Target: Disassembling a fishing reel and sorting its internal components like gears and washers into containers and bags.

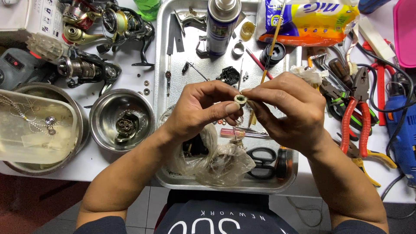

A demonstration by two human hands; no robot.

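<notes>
Both hands meet above the metal tray (162, 52) on the worktop (134, 73). The left hand (197, 110) has its grip closed on a small ring-shaped part (240, 99), pinched between thumb and forefinger; the right hand (288, 110) pinches the same part from the other side. Under the grips lies a crumpled plastic bag (225, 162), with black scissors (260, 162) beside it. Red-handled pliers (355, 112) lie right of the right hand.

White table (130, 78) bears steel tray (161, 52), bowl (102, 113), pliers (356, 113).
</notes>
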